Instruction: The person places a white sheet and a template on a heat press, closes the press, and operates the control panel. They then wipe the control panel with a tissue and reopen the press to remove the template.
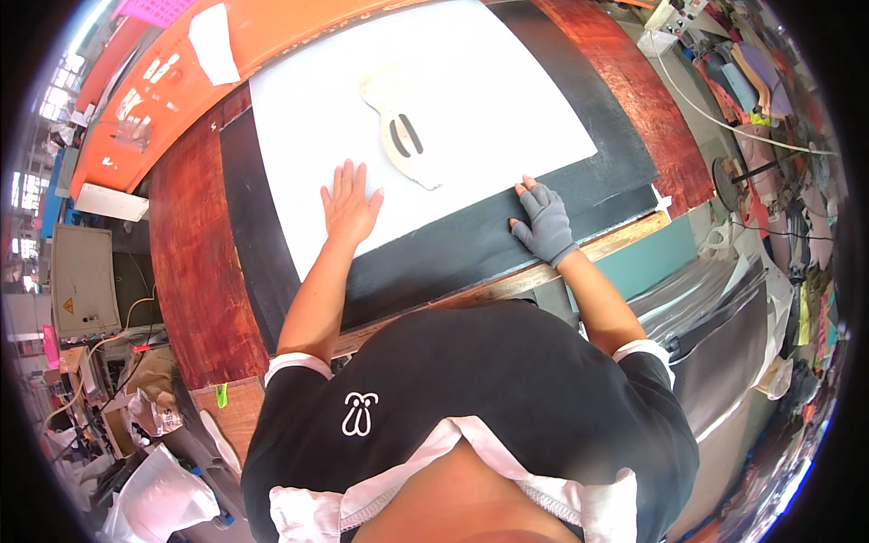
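Left grip (351,210) lies spread on white sheet (493,100), right grip (545,224), half-spread, alongside.

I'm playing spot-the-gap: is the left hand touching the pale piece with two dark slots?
Apart. The head view shows a strip of bare white sheet between the left hand and the pale piece.

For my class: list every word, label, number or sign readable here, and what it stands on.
Yellow warning triangle: on the grey cabinet.
Dark letters: on a bag at left; small, not copied here.
White emblem: on the black shirt; a line drawing, no words.
Pink sheet: any marks too blurred to read.
White sheet: no text visible.
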A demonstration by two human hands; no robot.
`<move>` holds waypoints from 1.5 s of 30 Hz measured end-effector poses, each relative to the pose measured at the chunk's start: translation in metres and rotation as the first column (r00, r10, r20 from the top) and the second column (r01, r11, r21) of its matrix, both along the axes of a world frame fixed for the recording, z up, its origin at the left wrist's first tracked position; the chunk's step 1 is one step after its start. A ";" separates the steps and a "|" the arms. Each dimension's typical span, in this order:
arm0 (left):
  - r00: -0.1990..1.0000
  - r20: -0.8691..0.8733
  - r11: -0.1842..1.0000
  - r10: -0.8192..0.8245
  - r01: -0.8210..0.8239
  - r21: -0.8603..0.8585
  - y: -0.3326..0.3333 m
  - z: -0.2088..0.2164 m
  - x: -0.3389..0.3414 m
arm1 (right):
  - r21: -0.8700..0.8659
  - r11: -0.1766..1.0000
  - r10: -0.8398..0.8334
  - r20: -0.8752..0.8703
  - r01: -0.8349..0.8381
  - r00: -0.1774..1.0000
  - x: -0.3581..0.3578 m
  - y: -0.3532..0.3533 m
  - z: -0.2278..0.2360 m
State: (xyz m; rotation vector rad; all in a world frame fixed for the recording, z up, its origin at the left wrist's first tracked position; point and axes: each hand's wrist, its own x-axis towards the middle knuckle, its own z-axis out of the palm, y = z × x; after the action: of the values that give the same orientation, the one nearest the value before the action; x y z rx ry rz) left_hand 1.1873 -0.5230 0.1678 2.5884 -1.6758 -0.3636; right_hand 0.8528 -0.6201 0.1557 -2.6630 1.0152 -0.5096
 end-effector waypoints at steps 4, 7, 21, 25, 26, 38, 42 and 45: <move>1.000 0.016 0.999 -0.018 0.018 -0.030 0.001 -0.005 0.002 | -0.029 0.998 0.046 -0.103 -0.049 0.994 -0.023 0.009 0.001; 0.999 0.034 0.999 -0.009 0.011 -0.044 0.002 -0.006 0.000 | -0.012 0.998 0.068 -0.084 -0.069 0.994 -0.032 0.015 0.005; 0.994 0.048 0.993 0.098 -0.101 0.065 0.018 -0.005 0.025 | 0.003 0.993 0.120 0.165 -0.122 0.979 -0.038 0.020 0.018; 0.922 0.060 0.924 0.382 -0.383 0.011 -0.021 -0.010 0.102 | 0.043 0.993 0.105 0.164 -0.114 0.981 -0.041 0.025 0.022; 0.916 0.069 0.918 0.395 -0.396 0.001 -0.031 -0.012 0.116 | 0.046 0.993 0.096 0.168 -0.105 0.981 -0.040 0.025 0.022; 0.928 0.171 0.944 0.330 -0.330 -0.029 -0.125 -0.036 0.204 | 0.053 0.997 -0.060 0.130 0.053 0.990 -0.026 0.022 0.021; 0.941 0.149 0.952 0.305 -0.305 -0.019 -0.121 -0.033 0.199 | 0.026 0.997 -0.073 0.188 0.069 0.980 -0.025 0.022 0.018; 0.955 0.161 0.968 0.251 -0.252 -0.013 -0.109 -0.033 0.186 | -0.001 0.997 -0.075 0.227 0.078 0.971 -0.025 0.023 0.018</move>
State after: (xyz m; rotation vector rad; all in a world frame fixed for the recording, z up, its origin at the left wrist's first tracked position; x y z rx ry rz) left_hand 1.3734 -0.6321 0.1350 2.8592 -1.3578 -0.1520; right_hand 0.8278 -0.5974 0.1740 -2.5086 1.0503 -0.8159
